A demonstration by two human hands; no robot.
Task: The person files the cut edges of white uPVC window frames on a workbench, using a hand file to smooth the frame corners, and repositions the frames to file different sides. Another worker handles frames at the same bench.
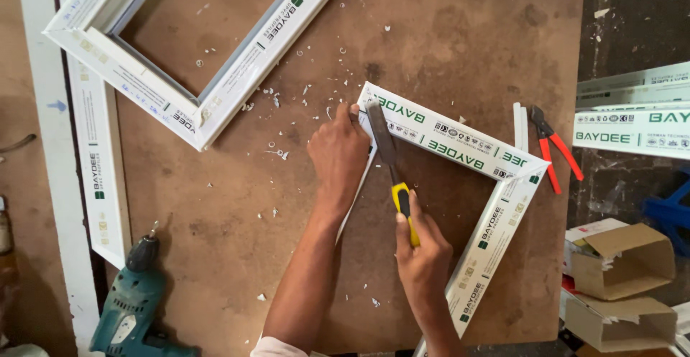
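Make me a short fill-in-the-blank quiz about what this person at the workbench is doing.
1. The right hand grips a chisel by its ____ and black handle.
2. The left hand presses down on the white ____.
3. The red-handled pliers lie to the ____ of that frame.
4. The drill by the board's edge is ____.

Missing words: yellow; frame; right; green

White window frame (460, 149): lower end cut off by the bottom edge; left side hidden behind the left hand (338, 152) and forearm.
Chisel (388, 156): handle mostly hidden inside the right hand (424, 256).
Second white frame (194, 105): upper part cut off by the top edge.
Green electric drill (133, 307): base cut off at the bottom edge.
White profile lengths (632, 123): cut off at the right edge.
Cardboard boxes (622, 263): contents too unclear to tell.
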